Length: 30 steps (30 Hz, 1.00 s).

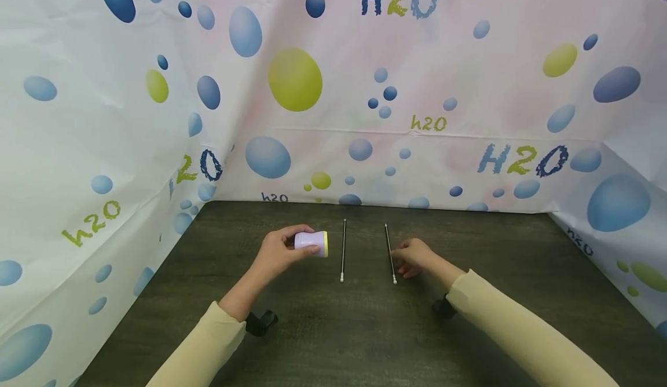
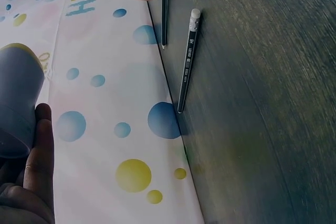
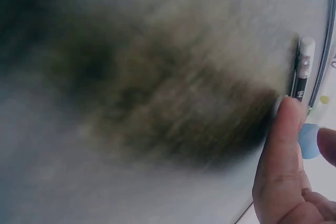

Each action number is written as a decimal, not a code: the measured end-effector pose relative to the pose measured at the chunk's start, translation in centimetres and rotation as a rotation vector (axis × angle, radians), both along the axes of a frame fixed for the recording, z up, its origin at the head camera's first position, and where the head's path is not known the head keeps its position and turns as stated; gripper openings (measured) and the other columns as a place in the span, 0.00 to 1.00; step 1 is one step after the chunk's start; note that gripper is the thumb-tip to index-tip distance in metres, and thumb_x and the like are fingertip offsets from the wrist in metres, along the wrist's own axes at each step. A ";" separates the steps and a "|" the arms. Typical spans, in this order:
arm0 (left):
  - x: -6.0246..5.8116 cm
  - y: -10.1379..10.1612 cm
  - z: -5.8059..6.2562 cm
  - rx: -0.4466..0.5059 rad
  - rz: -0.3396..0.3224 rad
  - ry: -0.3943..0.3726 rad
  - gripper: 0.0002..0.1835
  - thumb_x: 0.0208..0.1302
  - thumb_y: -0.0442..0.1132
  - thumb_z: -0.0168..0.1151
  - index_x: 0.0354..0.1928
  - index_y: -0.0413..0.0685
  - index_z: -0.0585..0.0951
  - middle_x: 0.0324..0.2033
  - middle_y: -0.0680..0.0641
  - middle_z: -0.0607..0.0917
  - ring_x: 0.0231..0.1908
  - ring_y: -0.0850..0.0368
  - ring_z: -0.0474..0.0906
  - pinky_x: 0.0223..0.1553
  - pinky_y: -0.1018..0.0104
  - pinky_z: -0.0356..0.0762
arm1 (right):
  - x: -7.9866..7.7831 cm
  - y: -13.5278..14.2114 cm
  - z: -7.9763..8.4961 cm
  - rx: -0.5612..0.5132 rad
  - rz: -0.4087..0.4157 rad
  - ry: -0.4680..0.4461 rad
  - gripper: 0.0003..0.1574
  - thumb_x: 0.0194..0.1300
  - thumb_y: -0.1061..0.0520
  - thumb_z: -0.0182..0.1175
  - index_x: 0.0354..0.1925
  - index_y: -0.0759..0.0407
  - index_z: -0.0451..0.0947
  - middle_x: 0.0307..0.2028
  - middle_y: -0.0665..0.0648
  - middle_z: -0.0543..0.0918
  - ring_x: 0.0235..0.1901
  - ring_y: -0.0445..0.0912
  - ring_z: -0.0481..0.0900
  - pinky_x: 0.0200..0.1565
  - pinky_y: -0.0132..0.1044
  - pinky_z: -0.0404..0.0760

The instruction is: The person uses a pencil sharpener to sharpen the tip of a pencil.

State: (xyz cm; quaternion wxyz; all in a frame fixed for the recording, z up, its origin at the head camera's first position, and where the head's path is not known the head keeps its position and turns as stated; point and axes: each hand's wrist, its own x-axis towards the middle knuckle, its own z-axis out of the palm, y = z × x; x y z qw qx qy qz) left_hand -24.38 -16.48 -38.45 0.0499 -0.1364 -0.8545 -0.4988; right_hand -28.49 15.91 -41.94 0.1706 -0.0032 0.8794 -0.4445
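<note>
My left hand (image 1: 281, 252) grips a small lilac cylinder with a yellow rim (image 1: 311, 243), holding it sideways with the rim facing right. In the left wrist view this cylinder (image 2: 20, 100) shows at the left edge, its kind unclear. Just right of it, a dark pencil with a white eraser (image 1: 343, 251) lies on the table, eraser end nearer me. A second such pencil (image 1: 390, 254) lies further right. Beside that one is my right hand (image 1: 414, 256), fingertips at its shaft. In the right wrist view, the thumb (image 3: 328, 142) stands apart from the forefinger, which partly hides the pencil (image 3: 303, 69).
The dark wood-grain table (image 1: 333, 329) ends at a white sheet (image 1: 344, 167) printed with bubbles and H2O lettering, which rises at the back and both sides. Dark straps with mounts sit at both wrists. Much of the right wrist view is blurred.
</note>
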 end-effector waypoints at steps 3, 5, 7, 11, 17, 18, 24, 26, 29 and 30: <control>0.0 -0.1 0.1 -0.001 0.003 -0.001 0.19 0.61 0.39 0.74 0.53 0.42 0.85 0.47 0.36 0.87 0.38 0.55 0.81 0.37 0.69 0.79 | 0.6 0.3 0.2 -0.044 -0.010 -0.003 0.21 0.77 0.58 0.52 0.55 0.77 0.74 0.33 0.60 0.82 0.27 0.43 0.80 0.33 0.39 0.87; 0.1 -0.1 0.2 0.001 0.006 0.004 0.19 0.61 0.39 0.74 0.53 0.42 0.85 0.47 0.35 0.87 0.38 0.55 0.81 0.37 0.70 0.79 | 1.0 0.5 0.4 -0.084 -0.014 -0.006 0.22 0.78 0.58 0.51 0.57 0.77 0.74 0.33 0.59 0.82 0.28 0.43 0.80 0.34 0.39 0.87; 0.1 -0.2 0.3 0.001 0.006 0.014 0.19 0.61 0.40 0.74 0.53 0.41 0.85 0.46 0.35 0.87 0.37 0.55 0.81 0.36 0.70 0.79 | 1.4 0.5 0.7 -0.128 -0.026 -0.008 0.23 0.78 0.58 0.51 0.58 0.77 0.73 0.34 0.59 0.82 0.28 0.42 0.80 0.34 0.39 0.87; 0.2 -0.2 0.5 -0.002 0.005 0.031 0.19 0.61 0.40 0.73 0.52 0.40 0.85 0.45 0.35 0.87 0.36 0.56 0.81 0.35 0.70 0.79 | 2.0 0.3 1.2 -0.189 -0.028 -0.002 0.27 0.78 0.57 0.50 0.63 0.78 0.70 0.40 0.64 0.83 0.30 0.41 0.81 0.38 0.40 0.89; 0.3 -0.2 0.6 -0.010 0.010 0.022 0.19 0.62 0.40 0.73 0.53 0.40 0.85 0.46 0.35 0.87 0.37 0.57 0.81 0.36 0.70 0.79 | 2.8 -0.6 1.8 -0.213 0.034 0.026 0.29 0.80 0.55 0.49 0.66 0.79 0.67 0.52 0.75 0.81 0.35 0.42 0.85 0.42 0.43 0.89; 0.3 -0.1 0.7 -0.011 0.007 0.023 0.19 0.63 0.40 0.73 0.53 0.40 0.84 0.47 0.35 0.87 0.38 0.57 0.81 0.37 0.70 0.79 | 2.9 -0.7 1.9 -0.218 0.044 0.027 0.30 0.80 0.55 0.49 0.66 0.79 0.67 0.54 0.76 0.81 0.37 0.43 0.85 0.42 0.44 0.89; 0.5 0.1 0.8 -0.010 0.003 0.024 0.19 0.63 0.41 0.73 0.53 0.40 0.84 0.47 0.35 0.87 0.37 0.57 0.81 0.36 0.69 0.78 | 2.9 -2.4 2.0 -0.255 0.065 0.009 0.29 0.79 0.55 0.51 0.67 0.76 0.69 0.60 0.77 0.78 0.46 0.54 0.87 0.43 0.45 0.89; 0.5 0.1 0.6 -0.011 0.007 0.018 0.19 0.63 0.40 0.73 0.53 0.40 0.85 0.46 0.36 0.87 0.37 0.58 0.80 0.36 0.70 0.78 | 2.7 -3.1 2.0 -0.268 0.068 -0.003 0.30 0.78 0.55 0.53 0.68 0.75 0.68 0.62 0.76 0.76 0.52 0.60 0.85 0.45 0.46 0.89; 0.4 0.1 0.5 -0.009 0.008 0.013 0.18 0.63 0.40 0.73 0.52 0.40 0.85 0.45 0.36 0.87 0.36 0.59 0.80 0.36 0.70 0.78 | 2.3 -4.4 1.9 -0.295 0.064 -0.029 0.33 0.77 0.55 0.55 0.70 0.73 0.65 0.66 0.75 0.74 0.61 0.65 0.79 0.51 0.49 0.87; 0.4 0.1 0.5 -0.007 0.008 0.013 0.18 0.63 0.39 0.73 0.52 0.40 0.85 0.45 0.36 0.87 0.36 0.58 0.80 0.36 0.70 0.79 | 2.1 -4.9 1.9 -0.304 0.059 -0.040 0.35 0.76 0.55 0.56 0.71 0.73 0.63 0.67 0.75 0.73 0.63 0.66 0.78 0.52 0.49 0.87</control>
